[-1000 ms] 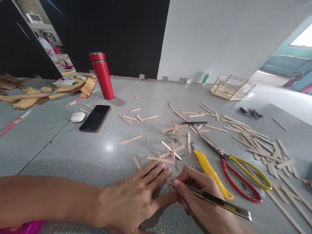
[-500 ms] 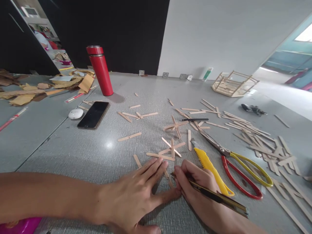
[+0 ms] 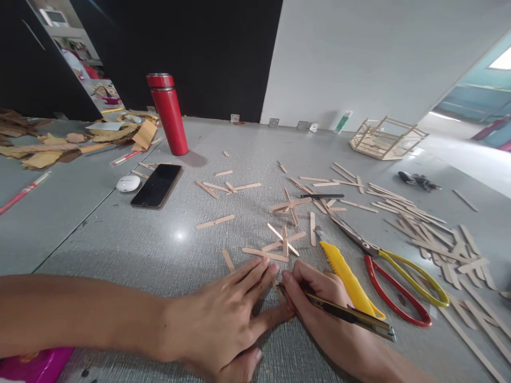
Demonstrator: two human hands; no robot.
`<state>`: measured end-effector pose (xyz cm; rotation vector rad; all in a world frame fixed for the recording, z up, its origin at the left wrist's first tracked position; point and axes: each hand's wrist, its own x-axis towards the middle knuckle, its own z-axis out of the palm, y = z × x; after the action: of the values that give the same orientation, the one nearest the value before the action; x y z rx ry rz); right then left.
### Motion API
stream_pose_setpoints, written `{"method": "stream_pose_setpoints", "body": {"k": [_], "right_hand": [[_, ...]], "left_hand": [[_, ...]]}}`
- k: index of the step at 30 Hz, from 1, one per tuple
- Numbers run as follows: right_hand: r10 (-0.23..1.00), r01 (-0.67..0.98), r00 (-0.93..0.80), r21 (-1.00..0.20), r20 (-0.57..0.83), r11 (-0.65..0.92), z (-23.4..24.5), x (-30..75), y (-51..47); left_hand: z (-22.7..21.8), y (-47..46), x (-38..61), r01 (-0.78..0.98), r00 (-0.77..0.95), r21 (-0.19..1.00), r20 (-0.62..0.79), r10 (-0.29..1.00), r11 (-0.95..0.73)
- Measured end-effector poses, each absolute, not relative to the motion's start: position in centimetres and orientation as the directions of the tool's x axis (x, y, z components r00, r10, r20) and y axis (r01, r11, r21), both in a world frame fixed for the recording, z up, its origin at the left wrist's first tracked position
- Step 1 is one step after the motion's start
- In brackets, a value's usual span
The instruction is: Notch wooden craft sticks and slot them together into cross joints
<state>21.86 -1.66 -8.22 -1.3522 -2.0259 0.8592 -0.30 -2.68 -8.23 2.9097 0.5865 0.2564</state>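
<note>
My left hand (image 3: 227,319) lies flat on the grey table with its fingers spread. Its fingertips press around a small wooden craft stick (image 3: 278,291), mostly covered by both hands. My right hand (image 3: 327,308) is closed like a pen grip around a slim utility knife (image 3: 355,316), whose tip meets that stick between the hands. Just beyond my left fingertips lies another craft stick (image 3: 265,254), with a star of crossed sticks (image 3: 285,240) behind it. A yellow-handled cutter (image 3: 347,276) rests right beside my right hand.
Scissors (image 3: 399,287) with red and yellow handles lie to the right, near a heap of craft sticks (image 3: 443,244). A phone (image 3: 157,185), a white earbud case (image 3: 128,183) and a red flask (image 3: 170,117) stand left. A stick frame (image 3: 387,139) sits at the back right.
The view has shifted slightly, so the scene sits a little further right. The knife's rear end has swung slightly left, while my left hand stays pressed on the table.
</note>
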Motion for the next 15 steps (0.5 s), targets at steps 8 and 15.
{"method": "stream_pose_setpoints", "body": {"k": [8, 15], "right_hand": [[0.922, 0.636, -0.365, -0.688, 0.13, 0.349, -8.78, 22.21, -1.88], [0.908, 0.669, -0.399, -0.637, 0.128, 0.383, -8.35, 22.04, -1.91]], "left_hand": [[-7.85, -2.7, -0.12, 0.383, 0.914, 0.111, 0.097, 0.393, -0.917], [-8.01, -2.69, 0.03, 0.374, 0.918, 0.027, 0.134, 0.374, -0.927]]}}
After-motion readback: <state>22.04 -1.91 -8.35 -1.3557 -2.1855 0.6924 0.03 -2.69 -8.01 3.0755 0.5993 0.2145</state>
